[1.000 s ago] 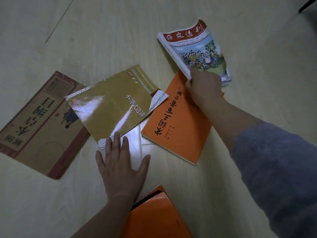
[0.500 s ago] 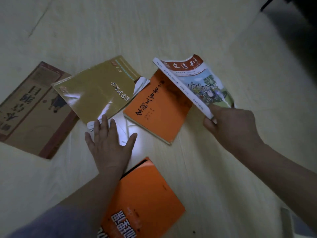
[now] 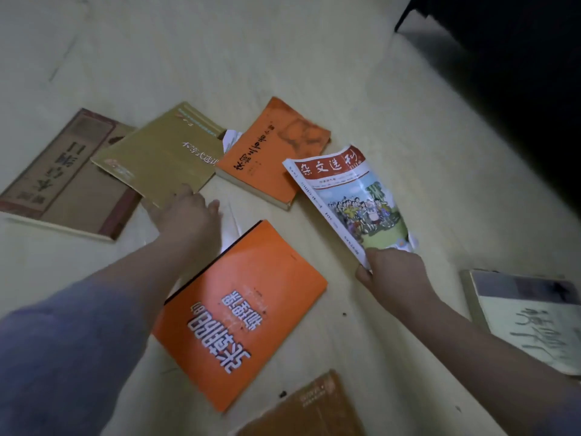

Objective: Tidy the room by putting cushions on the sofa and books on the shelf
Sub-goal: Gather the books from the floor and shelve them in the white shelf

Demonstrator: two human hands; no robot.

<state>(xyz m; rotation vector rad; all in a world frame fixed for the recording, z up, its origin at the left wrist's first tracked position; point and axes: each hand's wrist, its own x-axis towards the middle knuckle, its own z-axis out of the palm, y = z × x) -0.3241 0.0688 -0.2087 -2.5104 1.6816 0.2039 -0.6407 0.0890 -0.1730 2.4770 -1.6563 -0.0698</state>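
Magazine [image 3: 355,199] right of middle book [image 3: 270,158], booklet [image 3: 163,155] left of it, overlapping far-left book [image 3: 59,177], those three on floor [image 3: 314,58]

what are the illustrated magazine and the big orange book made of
The illustrated red-titled magazine looks like thin glossy paper: its top corner curls while the right hand grips it. The large orange book with white lettering seems a card softcover with slight sheen, lying flat.
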